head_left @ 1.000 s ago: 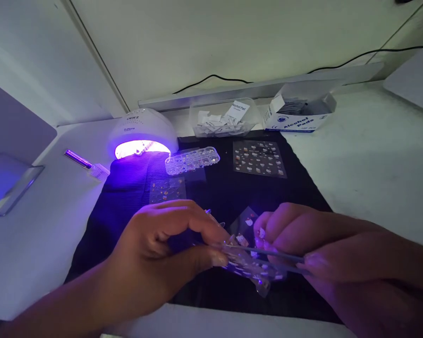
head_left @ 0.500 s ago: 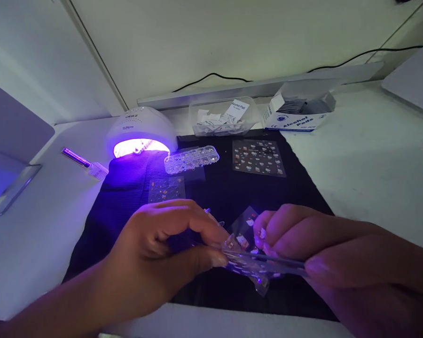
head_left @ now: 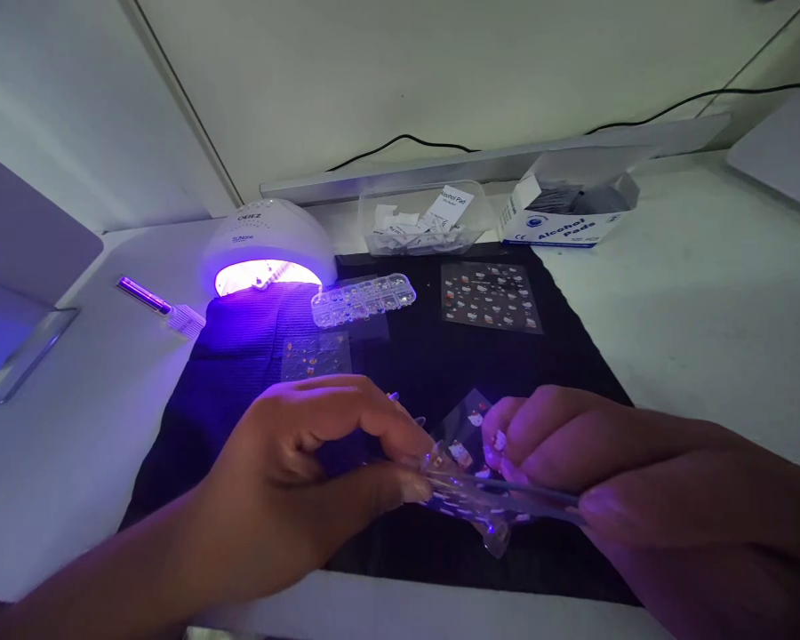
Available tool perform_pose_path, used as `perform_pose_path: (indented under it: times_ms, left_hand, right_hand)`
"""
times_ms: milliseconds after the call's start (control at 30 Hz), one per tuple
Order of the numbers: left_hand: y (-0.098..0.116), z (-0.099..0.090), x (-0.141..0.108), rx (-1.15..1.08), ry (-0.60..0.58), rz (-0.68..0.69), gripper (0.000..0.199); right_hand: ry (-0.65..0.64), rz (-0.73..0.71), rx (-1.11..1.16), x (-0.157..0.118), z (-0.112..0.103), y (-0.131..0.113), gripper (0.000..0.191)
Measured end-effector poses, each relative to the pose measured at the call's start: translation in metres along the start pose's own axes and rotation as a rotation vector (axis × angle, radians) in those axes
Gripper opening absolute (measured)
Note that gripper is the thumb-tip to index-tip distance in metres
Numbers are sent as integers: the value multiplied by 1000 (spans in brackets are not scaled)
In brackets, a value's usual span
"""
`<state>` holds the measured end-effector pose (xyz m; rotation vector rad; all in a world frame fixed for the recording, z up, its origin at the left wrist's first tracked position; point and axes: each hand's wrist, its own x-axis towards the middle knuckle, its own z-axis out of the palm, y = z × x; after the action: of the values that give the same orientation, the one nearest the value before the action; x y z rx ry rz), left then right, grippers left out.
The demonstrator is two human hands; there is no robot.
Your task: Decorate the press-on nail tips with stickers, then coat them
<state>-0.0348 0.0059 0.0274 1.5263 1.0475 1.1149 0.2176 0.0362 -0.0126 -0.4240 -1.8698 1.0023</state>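
With the held clear sheet [head_left: 467,505] as the clock's centre, the left hand [head_left: 273,507] lies at 9 o'clock, its thumb and index finger pinched on the sheet's edge, a gap being left behind the tips. At 3 o'clock, the near end of a thin strip [head_left: 550,500], probably tweezers or a folded edge, is pinched by the right hand [head_left: 600,471], whose curled fingers are bunched closely; their far tips are partly hidden. Where strip and sheet overlap, the layers cannot be separated by eye. Just past them, a second clear sheet [head_left: 462,452] with white figures is half covered by the right fingers.

On the black cloth [head_left: 413,360], a printed sheet [head_left: 492,299] is seen at 12 and a compartment tray [head_left: 364,300] at 11, its contents too small to be named. The lit lamp [head_left: 270,240], also at 11, is washed out inside by glare. Both forearms are cut off by the frame.
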Motion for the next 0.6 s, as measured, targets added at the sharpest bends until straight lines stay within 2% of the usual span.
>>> perform_pose_path:
  times_ms: [133, 300, 433, 600]
  left_hand:
    - [1, 1, 0, 4, -2, -18, 13]
    - [0, 0, -2, 1, -9, -18, 13]
    - [-1, 0, -1, 0, -11, -28, 15]
    - [-1, 0, -2, -37, 21, -53, 17]
  right_hand:
    - [-31, -19, 33, 0, 0, 3, 37]
    - [58, 62, -20, 1, 4, 1, 24]
    - [-5, 31, 91, 10, 9, -2, 28]
    - [76, 123, 211, 15, 14, -4, 28]
